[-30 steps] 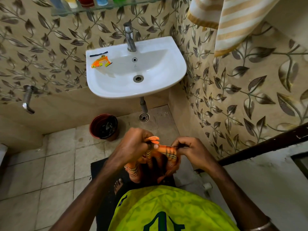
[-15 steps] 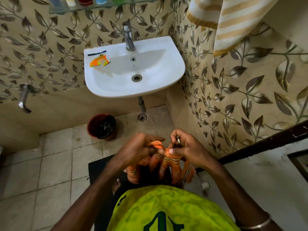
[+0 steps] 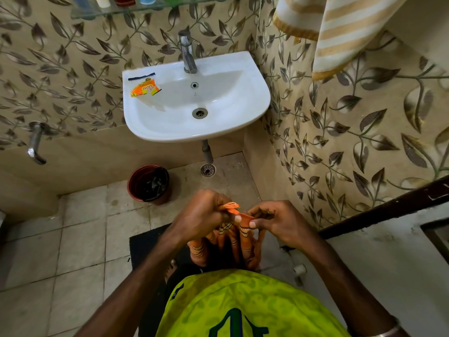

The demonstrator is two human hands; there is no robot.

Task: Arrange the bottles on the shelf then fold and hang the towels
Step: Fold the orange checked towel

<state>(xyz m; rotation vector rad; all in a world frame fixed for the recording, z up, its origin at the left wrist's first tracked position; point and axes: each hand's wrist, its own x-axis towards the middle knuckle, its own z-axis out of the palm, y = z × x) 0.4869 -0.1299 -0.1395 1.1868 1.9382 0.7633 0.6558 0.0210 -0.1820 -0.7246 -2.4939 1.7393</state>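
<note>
A person is standing at a bathroom sink (image 3: pixel 252 122), holding an orange towel (image 3: pixel 233 242) at waist height in front of a green shirt (image 3: pixel 243 302). The left hand (image 3: pixel 201 215) is gripping the towel's top edge with curled fingers, a fringed corner poking out above the knuckles. The right hand (image 3: pixel 279 222) is pinching the same edge just beside it, thumb pressed over the cloth. The rest of the towel is hanging in loose pleats below both hands, over a dark mat (image 3: pixel 145 244).

The cloth looks thin, soft and light, likely to sag and bunch rather than hold a crease; the two top corners seem the best places to grip for a clean fold. A striped towel (image 3: pixel 345 32) is already hanging on the right wall, and bottles (image 3: pixel 126 0) are lining the glass shelf (image 3: pixel 155 7) above the tap (image 3: pixel 187 52).
</note>
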